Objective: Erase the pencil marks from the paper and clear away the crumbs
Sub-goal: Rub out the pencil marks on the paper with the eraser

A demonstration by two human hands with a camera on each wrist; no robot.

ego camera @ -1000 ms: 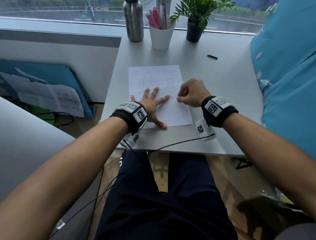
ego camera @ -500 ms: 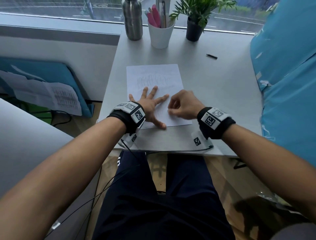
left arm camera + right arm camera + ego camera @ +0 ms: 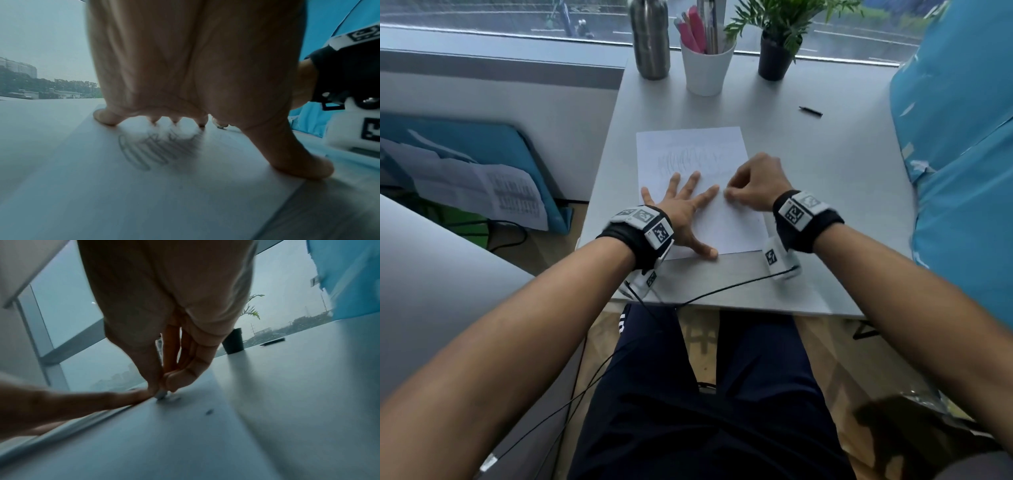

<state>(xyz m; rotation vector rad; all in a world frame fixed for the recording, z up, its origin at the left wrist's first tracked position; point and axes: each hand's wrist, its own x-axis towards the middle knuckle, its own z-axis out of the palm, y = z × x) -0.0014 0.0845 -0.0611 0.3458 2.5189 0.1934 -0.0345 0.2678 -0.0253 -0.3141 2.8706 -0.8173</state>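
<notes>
A white sheet of paper (image 3: 726,226) lies on the grey desk (image 3: 825,192) with grey pencil scribbles (image 3: 688,159) across its upper half. My left hand (image 3: 685,209) presses flat on the sheet's lower left, fingers spread. In the left wrist view the scribbles (image 3: 156,151) show under the left hand (image 3: 185,81). My right hand (image 3: 753,186) pinches a small white eraser (image 3: 161,395) between thumb and fingers and holds it against the paper beside my left index fingertip. A dark crumb (image 3: 209,412) lies on the paper near the eraser.
At the desk's far edge stand a steel bottle (image 3: 650,37), a white cup of pens (image 3: 707,65) and a potted plant (image 3: 777,44). A black pencil (image 3: 810,111) lies at the right. A blue wall (image 3: 962,164) borders the desk's right side.
My right hand with the eraser moved toward me and left along the paper, then back up a little. The left hand stayed pressed on the sheet.
</notes>
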